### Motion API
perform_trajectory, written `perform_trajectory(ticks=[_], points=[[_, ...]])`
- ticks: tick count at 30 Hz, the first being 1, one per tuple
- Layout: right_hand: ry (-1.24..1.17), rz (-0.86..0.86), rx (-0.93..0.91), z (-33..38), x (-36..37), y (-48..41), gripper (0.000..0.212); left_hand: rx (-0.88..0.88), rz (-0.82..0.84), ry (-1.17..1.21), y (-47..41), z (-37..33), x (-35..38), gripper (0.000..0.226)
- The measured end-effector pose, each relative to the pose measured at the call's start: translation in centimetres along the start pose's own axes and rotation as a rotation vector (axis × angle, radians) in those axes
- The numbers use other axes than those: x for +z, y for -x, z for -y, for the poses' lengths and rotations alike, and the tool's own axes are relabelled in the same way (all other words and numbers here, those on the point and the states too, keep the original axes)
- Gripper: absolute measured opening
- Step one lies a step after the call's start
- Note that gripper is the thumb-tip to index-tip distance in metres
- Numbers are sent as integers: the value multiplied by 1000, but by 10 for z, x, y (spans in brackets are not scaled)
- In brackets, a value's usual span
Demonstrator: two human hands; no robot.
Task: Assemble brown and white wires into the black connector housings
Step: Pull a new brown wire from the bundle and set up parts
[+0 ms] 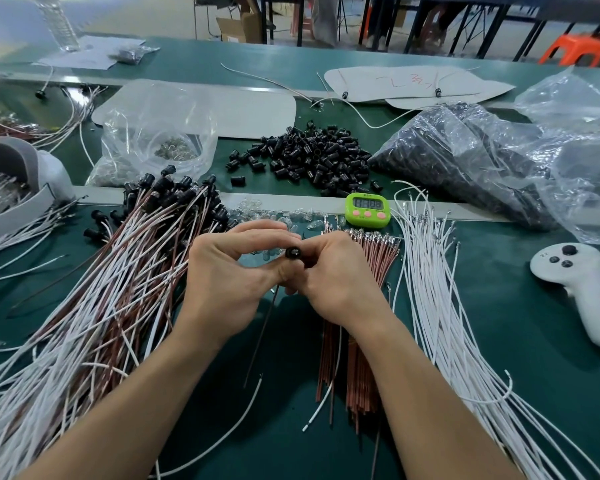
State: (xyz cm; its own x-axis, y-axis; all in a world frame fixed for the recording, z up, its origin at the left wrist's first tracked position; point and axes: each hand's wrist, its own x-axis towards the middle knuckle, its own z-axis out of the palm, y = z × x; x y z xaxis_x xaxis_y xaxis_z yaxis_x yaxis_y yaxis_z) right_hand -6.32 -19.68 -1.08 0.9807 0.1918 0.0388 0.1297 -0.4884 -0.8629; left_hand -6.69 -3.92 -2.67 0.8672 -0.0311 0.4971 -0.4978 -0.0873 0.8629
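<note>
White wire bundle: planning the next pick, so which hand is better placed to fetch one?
Probably right: the right hand lies nearer the loose white wires, while the left hand can hold the black housing.

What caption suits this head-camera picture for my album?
Left hand and right hand grip a black connector housing trailing a brown wire, amid wire bundles.

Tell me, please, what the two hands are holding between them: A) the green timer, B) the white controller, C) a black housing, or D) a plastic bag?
C: the left hand and right hand pinch a black housing between their fingertips, with a dark wire hanging below it. The timer and controller lie apart from both hands.
</note>
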Motion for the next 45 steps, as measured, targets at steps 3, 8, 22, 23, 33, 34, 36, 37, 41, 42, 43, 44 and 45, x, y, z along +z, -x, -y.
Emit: perform_trajectory(ticks=[3,8,22,23,33,34,36,37,41,42,43,44,45], points=[[13,4,-13,-1,-1,-1,25,5,-2,-7,0,-1,1,27],[22,5,-12,-2,-1,-1,27,6,2,-13,0,0,0,26],[57,-48,-59,-8,2,-3,6,17,4,-11,1,0,0,27],[57,-49,-57,-8,2,-3,5,20,6,-10,1,0,-1,27],[93,-38,-11,-4,4,-1,10,16,-11,7,1,-1,0,27],[97,-35,-11,-5,4,-1,10,14,-13,7,1,-1,0,27],[97,-32,-17,-4,4,0,13,11,-18,7,1,-1,0,27],[97,-32,-31,-4,3,0,17,5,-26,7,1,-1,0,28],[46,-65,-57,-4,1,-2,17,-143,-109,80,1,-1,3,29],[-10,-83,-26,-3,-1,-2,25,-186,-138,111,0,-1,4,28],[-81,-110,10,-2,-5,-3,33,-219,-166,132,-1,-1,4,26],[-113,-158,38,0,-11,-4,37,-247,-190,139,-2,1,3,26],[-109,-215,50,1,-20,-5,36,-275,-209,139,-3,2,2,27]])
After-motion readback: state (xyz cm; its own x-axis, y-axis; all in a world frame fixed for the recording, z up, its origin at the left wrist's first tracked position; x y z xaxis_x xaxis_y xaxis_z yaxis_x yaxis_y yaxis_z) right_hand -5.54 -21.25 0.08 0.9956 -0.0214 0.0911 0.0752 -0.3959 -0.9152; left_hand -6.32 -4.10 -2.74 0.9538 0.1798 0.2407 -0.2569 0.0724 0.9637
